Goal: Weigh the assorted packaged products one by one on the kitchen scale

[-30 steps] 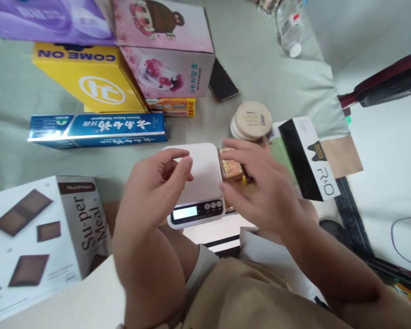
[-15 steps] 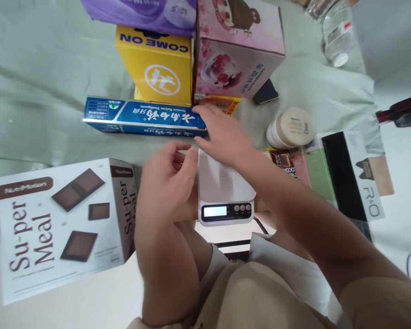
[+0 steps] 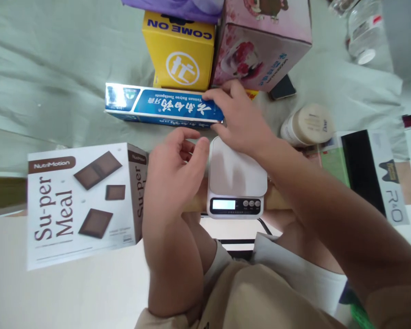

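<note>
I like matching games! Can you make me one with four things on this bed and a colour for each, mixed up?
Things:
1. toothpaste box
2. "COME ON" box
3. kitchen scale
4. box with the cartoon girl

Colours:
a. pink
b. white
c. blue
d. yellow

Right pairs: 1-c, 2-d, 3-b, 4-a.

A hint for number 1: the right hand has its fingers on the end of that long box, while the left hand hovers empty beside the scale.
</note>
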`<state>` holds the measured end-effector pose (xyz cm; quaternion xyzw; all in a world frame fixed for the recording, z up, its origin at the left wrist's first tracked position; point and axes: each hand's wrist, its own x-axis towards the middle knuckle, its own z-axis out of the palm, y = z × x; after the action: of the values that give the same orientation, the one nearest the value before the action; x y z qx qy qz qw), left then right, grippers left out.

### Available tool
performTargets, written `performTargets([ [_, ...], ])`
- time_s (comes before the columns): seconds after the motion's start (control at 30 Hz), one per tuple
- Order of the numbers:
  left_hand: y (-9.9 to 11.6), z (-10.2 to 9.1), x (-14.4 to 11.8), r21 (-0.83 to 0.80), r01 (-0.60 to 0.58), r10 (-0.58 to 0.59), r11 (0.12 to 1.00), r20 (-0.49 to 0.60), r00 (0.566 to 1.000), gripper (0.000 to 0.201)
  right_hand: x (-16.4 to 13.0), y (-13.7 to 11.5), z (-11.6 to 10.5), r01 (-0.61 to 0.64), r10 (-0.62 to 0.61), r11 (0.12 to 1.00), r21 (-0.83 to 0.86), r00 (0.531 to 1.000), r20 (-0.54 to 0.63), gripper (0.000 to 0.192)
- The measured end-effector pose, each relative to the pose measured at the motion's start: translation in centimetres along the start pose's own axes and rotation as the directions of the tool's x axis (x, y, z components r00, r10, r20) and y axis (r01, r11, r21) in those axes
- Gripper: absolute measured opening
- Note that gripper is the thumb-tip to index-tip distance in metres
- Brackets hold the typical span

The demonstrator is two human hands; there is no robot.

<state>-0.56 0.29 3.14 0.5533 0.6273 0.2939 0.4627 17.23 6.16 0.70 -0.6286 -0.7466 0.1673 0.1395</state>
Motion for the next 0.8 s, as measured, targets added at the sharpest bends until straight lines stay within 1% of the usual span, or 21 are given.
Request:
performTargets([
  [0.07, 0.1, 0.0, -0.3, -0.019, -0.057, 0.056, 0.998, -0.034, 0.998, 0.019, -0.8, -0.2, -1.2, 0.018, -0.018, 1.0, -0.012, 0.999, -0.039, 0.06],
  [0.13, 0.1, -0.1, -0.5, -0.035, -0.144, 0.139, 0.989, -0.123, 0.983, 0.017, -2.3, 0.0, -2.4, 0.031, -0.031, 1.0, 0.004, 0.994, -0.107, 0.058],
  [0.17, 0.1, -0.1, -0.7, -0.024, -0.191, 0.183, 0.981, -0.198, 0.963, 0.017, -3.4, 0.3, -3.0, 0.039, -0.035, 0.999, 0.021, 0.989, -0.143, 0.057],
  [0.23, 0.0, -0.2, -0.9, 0.017, -0.259, 0.247, 0.966, -0.364, 0.898, 0.018, -6.1, 1.1, -3.8, 0.036, -0.021, 0.997, 0.065, 0.974, -0.224, 0.052],
  [0.3, -0.2, -0.3, -0.9, 0.034, -0.28, 0.259, 0.96, -0.496, 0.829, 0.016, -9.2, 2.1, -4.3, -0.006, 0.035, 0.995, 0.103, 0.956, -0.29, 0.049],
  [0.33, -0.2, -0.3, -0.8, 0.021, -0.272, 0.242, 0.962, -0.527, 0.815, 0.012, -10.8, 2.7, -4.4, -0.029, 0.063, 0.993, 0.111, 0.947, -0.314, 0.048],
  [0.37, -0.2, -0.3, -0.8, -0.007, -0.254, 0.211, 0.967, -0.536, 0.818, 0.009, -12.3, 3.2, -4.5, -0.054, 0.092, 0.991, 0.121, 0.938, -0.334, 0.048],
  [0.4, -0.1, -0.3, -0.7, -0.048, -0.226, 0.17, 0.973, -0.515, 0.84, 0.01, -13.6, 3.7, -4.5, -0.077, 0.118, 0.988, 0.132, 0.932, -0.342, 0.048],
  [0.43, 0.1, -0.2, -0.6, -0.099, -0.184, 0.117, 0.978, -0.474, 0.873, 0.015, -14.7, 4.1, -4.5, -0.094, 0.138, 0.985, 0.143, 0.929, -0.342, 0.047],
  [0.5, 0.6, 0.1, -0.6, -0.2, -0.069, -0.003, 0.977, -0.341, 0.94, 0.028, -16.2, 4.8, -4.5, -0.111, 0.155, 0.982, 0.152, 0.937, -0.314, 0.045],
  [0.57, 1.0, 0.4, -0.7, -0.231, 0.045, -0.097, 0.972, -0.222, 0.97, 0.036, -16.7, 5.5, -4.5, -0.11, 0.144, 0.985, 0.135, 0.95, -0.277, 0.043],
  [0.6, 1.2, 0.6, -0.7, -0.208, 0.088, -0.127, 0.974, -0.183, 0.975, 0.039, -16.7, 5.8, -4.6, -0.102, 0.13, 0.988, 0.117, 0.957, -0.261, 0.043],
  [0.63, 1.2, 0.7, -0.7, -0.17, 0.114, -0.144, 0.979, -0.176, 0.974, 0.04, -16.6, 6.1, -4.6, -0.091, 0.113, 0.991, 0.098, 0.962, -0.249, 0.044],
  [0.77, 0.3, 0.7, -0.5, 0.013, 0.183, -0.176, 0.983, -0.227, 0.958, 0.047, -15.5, 7.2, -4.4, -0.021, 0.03, 0.999, 0.045, 0.978, -0.205, 0.049],
  [0.8, 0.1, 0.6, -0.4, 0.063, 0.178, -0.16, 0.982, -0.227, 0.961, 0.047, -15.2, 7.3, -4.3, -0.009, 0.018, 0.999, 0.043, 0.979, -0.201, 0.049],
])
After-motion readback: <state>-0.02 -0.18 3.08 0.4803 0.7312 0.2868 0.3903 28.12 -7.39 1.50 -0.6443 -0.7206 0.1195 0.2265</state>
